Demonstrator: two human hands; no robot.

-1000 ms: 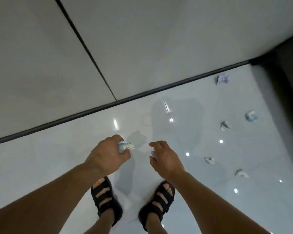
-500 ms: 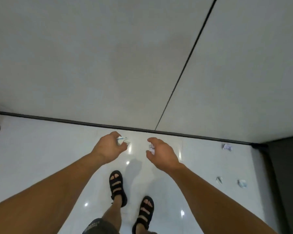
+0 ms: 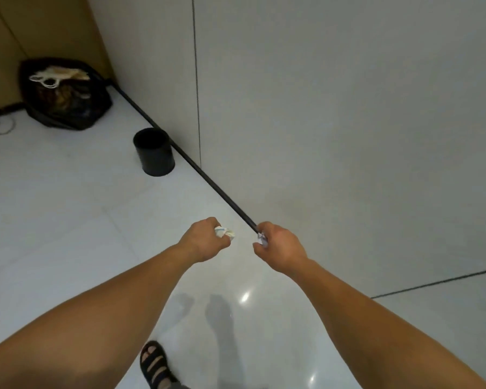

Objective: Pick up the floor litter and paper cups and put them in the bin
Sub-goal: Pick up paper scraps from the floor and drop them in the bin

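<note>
My left hand [image 3: 205, 240] grips a crumpled white paper with a blue stripe [image 3: 225, 232], which pokes out past the fingers. My right hand [image 3: 278, 245] holds a small crumpled white scrap [image 3: 262, 239] between thumb and fingers. Both hands are held out in front of me above the glossy floor, a hand's width apart. A small round black bin [image 3: 153, 151] stands on the floor by the wall's base, well ahead and to the left of my hands; its inside is dark.
A full black rubbish bag [image 3: 65, 94] sits in the far left corner against a brown cabinet [image 3: 40, 29]. The grey wall [image 3: 348, 108] with a black skirting strip [image 3: 208, 181] runs along my right. My sandalled foot [image 3: 155, 363] is at the bottom.
The view has turned left: the scattered litter on the right is gone from sight, and the black bin and rubbish bag have come into view. Both hands keep holding their paper scraps.
</note>
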